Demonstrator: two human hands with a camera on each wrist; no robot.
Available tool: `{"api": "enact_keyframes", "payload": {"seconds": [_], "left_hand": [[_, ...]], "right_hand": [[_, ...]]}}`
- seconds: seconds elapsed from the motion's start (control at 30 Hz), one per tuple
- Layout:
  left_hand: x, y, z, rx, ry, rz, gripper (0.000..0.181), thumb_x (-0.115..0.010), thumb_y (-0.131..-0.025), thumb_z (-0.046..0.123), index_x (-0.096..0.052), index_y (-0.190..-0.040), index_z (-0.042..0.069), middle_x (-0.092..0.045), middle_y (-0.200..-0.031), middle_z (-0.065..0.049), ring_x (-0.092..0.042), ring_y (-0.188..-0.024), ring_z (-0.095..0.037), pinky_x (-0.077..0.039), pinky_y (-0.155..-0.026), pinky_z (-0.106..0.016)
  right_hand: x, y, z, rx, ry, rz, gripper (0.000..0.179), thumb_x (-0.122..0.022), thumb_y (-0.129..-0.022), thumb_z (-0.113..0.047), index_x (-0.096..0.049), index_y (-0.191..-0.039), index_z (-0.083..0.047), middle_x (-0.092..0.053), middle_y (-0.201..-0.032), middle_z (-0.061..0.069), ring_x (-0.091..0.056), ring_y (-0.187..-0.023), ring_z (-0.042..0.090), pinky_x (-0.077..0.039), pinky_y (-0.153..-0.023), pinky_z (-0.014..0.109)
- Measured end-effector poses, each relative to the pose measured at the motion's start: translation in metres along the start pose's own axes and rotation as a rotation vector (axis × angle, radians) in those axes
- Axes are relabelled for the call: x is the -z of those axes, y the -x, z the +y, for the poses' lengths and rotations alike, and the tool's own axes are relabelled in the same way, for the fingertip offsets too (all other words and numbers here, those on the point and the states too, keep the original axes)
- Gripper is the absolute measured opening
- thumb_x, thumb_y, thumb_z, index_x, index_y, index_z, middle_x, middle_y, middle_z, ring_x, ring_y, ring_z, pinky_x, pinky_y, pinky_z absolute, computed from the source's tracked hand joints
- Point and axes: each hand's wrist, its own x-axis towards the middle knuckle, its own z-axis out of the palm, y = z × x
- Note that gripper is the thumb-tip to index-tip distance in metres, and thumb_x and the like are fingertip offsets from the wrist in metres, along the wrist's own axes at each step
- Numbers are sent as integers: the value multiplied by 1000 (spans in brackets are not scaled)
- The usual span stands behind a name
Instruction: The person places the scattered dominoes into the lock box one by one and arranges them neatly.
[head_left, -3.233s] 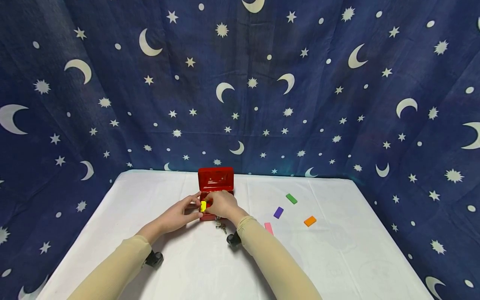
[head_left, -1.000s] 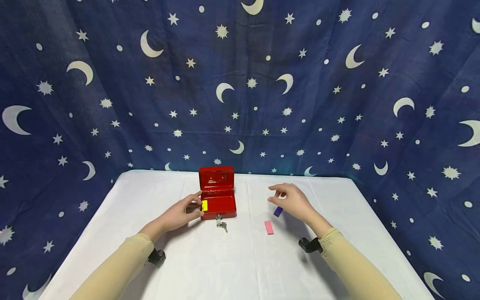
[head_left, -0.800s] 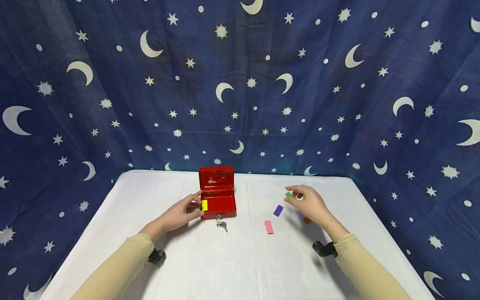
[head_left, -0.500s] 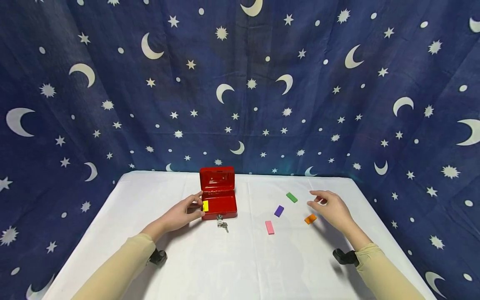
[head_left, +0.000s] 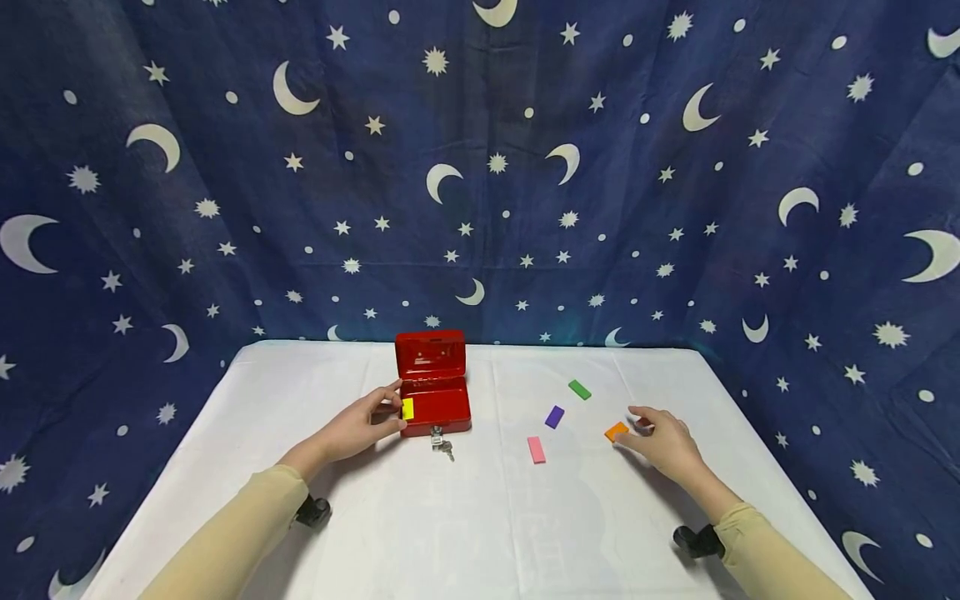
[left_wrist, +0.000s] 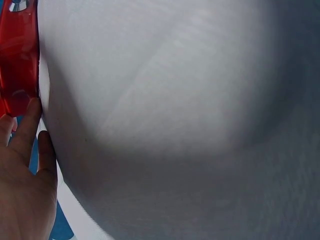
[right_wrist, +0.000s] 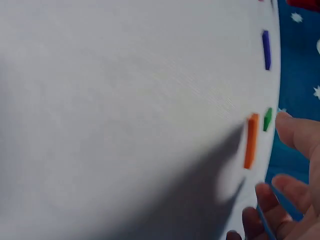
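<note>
Head view: the orange block point(head_left: 616, 431) lies just left of the nearer right hand point(head_left: 667, 443), thumb and fingers spread.

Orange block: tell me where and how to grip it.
Probably best pinched across the middle of its long edges, from above and the right: the orange block lies flat and narrow, and the right hand is there, thumb and fingers parted.

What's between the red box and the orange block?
In the head view, purple block lies between red box and orange block, with pink block nearer the camera, green block farther.
</note>
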Motion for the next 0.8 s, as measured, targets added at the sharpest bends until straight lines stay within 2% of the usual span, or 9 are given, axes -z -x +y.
{"api": "enact_keyframes", "payload": {"seconds": [0.1, 0.23, 0.37, 0.57, 0.8], "left_hand": [[0, 0, -1, -3, 7, -1, 36, -72, -95, 40, -56, -118, 17, -28, -167, -1, -51, -137, -28, -32, -115, -61], [0, 0, -1, -3, 6, -1, 36, -72, -95, 40, -56, -119, 18, -28, -167, -1, -51, -136, -28, -32, -115, -61], [0, -1, 0, 6, 2, 12, 34, -72, -95, 39, -56, -118, 19, -29, -167, -1, -52, -135, -28, -34, -114, -61], [0, -1, 0, 15, -2, 2, 35, -72, -95, 39, -56, -119, 19, -29, -167, 0, -51, -136, -27, -33, -115, -59], [2, 1, 1, 11, 13, -8, 37, -72, -95, 40, -56, -120, 19, -28, -167, 1, -50, -137, -27, -32, -115, -61]], "right_hand": [[-8, 2, 1, -41, 4, -19, 81, -83, -84, -45, -54, -142, 3, -64, -120, 26, -53, -112, 46, -44, -92, 60], [-15, 4, 0, -90, -2, -16, 83, -83, -83, -41, -50, -143, 7, -62, -121, 28, -51, -114, 48, -43, -95, 62], [-18, 6, -1, -122, -30, 1, 83, -83, -83, -41, -50, -143, 7, -59, -121, 27, -50, -115, 47, -43, -95, 61], [-21, 9, 0, -165, -15, 22, 79, -82, -83, -43, -54, -139, 4, -60, -117, 24, -50, -111, 45, -42, -88, 58], [-22, 9, 0, -171, -18, 32, 77, -83, -83, -43, -55, -139, 2, -60, -116, 21, -49, -110, 44, -39, -86, 58]]}}
